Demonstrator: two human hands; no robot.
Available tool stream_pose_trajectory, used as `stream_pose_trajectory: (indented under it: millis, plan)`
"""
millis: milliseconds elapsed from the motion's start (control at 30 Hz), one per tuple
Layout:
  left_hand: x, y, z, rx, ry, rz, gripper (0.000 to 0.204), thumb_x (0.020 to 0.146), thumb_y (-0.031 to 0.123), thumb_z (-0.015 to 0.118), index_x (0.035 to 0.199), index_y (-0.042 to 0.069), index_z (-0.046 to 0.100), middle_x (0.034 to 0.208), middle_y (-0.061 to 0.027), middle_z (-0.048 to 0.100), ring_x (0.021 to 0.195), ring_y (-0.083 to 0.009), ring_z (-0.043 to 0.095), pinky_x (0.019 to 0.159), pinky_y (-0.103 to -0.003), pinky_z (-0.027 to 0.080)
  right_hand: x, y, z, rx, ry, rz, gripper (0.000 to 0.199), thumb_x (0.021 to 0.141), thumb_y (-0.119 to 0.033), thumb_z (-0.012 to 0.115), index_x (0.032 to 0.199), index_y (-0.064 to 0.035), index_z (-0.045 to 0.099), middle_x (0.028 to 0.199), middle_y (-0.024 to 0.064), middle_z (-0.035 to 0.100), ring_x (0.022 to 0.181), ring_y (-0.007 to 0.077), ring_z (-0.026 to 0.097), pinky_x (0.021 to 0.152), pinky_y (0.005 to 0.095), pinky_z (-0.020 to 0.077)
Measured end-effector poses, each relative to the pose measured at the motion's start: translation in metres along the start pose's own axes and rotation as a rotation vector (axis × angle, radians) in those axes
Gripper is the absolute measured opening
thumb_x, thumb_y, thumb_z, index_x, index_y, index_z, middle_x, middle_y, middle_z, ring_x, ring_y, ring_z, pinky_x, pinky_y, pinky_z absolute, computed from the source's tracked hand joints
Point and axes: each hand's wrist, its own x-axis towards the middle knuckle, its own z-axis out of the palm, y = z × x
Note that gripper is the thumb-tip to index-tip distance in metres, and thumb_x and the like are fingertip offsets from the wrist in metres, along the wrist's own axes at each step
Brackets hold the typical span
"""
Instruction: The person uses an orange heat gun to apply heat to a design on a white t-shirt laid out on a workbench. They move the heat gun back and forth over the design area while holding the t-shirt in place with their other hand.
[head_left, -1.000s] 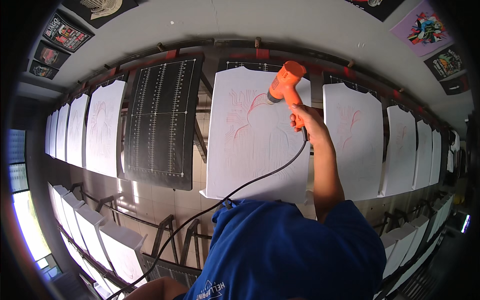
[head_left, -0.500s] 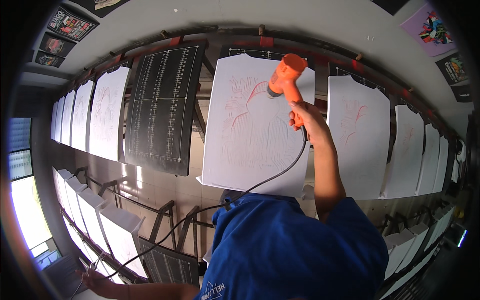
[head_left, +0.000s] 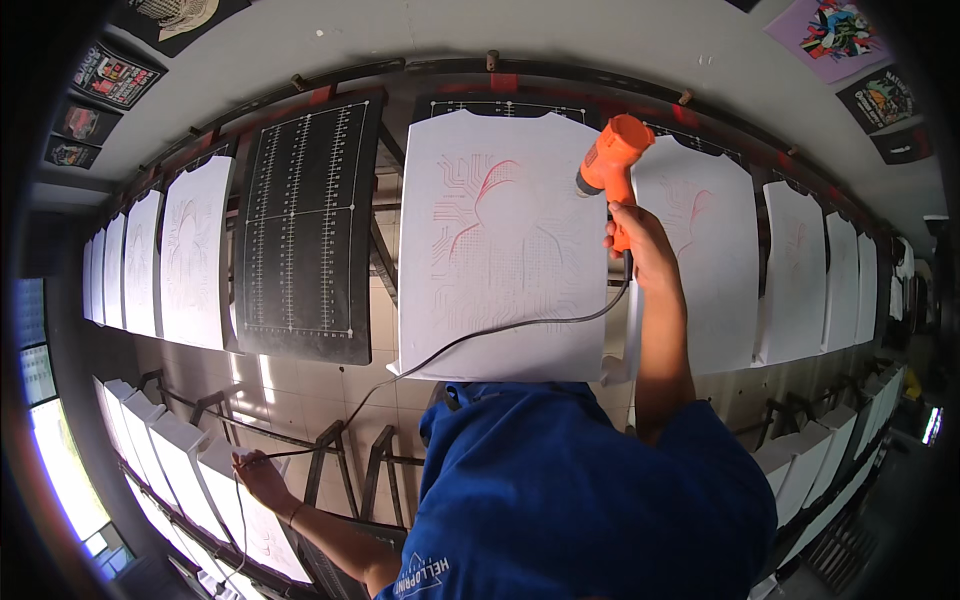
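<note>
My right hand [head_left: 642,242] is wrapped round the handle of an orange heat gun [head_left: 612,158], its dark nozzle pointing down and left over the right edge of a white shirt panel [head_left: 505,345]. Faint red and grey line print shows on that panel, a hooded figure outline among circuit-like lines. From the handle a black power cord [head_left: 470,335] curves across the panel's lower part to my left hand [head_left: 262,480]. That hand is stretched out to the lower left, its fingers closed on the cord, which hangs down beyond it.
A bare black board [head_left: 310,240] with white ruled scales lies left of the panel. More white panels stand in rows to the left [head_left: 195,260] and right [head_left: 695,270]. Behind me on the left are dark metal frames [head_left: 325,455] and other covered boards. Pictures [head_left: 122,72] hang on the wall.
The heat gun has moved right, from above the print to the panel's right edge. My left hand has risen and come inward, lifting the cord. The view has shifted slightly.
</note>
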Motion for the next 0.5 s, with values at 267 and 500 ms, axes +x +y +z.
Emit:
stream_pose_trajectory:
  millis: [267,500]
  plan:
    - [0.081,0.078,-0.093,0.338,0.232,0.228,0.027,0.098,0.018,0.048,0.118,0.001,0.053,0.06,0.0027,0.031,0.049,-0.0071,0.029,0.047,-0.021,0.027,-0.014,-0.003,0.051,0.026,-0.19,0.098,0.033,0.09,-0.035,0.06,0.096,-0.0036,0.054,0.073,0.0018,0.054,0.06,0.0108,0.054,0.048,0.0233,0.0415]
    - [0.082,0.152,-0.063,0.822,0.465,0.476,0.062,0.101,0.051,0.019,0.114,0.005,0.059,0.056,0.0062,0.021,0.045,-0.0044,0.012,0.038,-0.021,0.013,-0.024,-0.003,0.031,-0.045,0.039,0.069,0.03,0.088,-0.036,0.062,0.093,-0.0077,0.054,0.072,0.0003,0.054,0.06,0.0107,0.055,0.049,0.0231,0.0417]
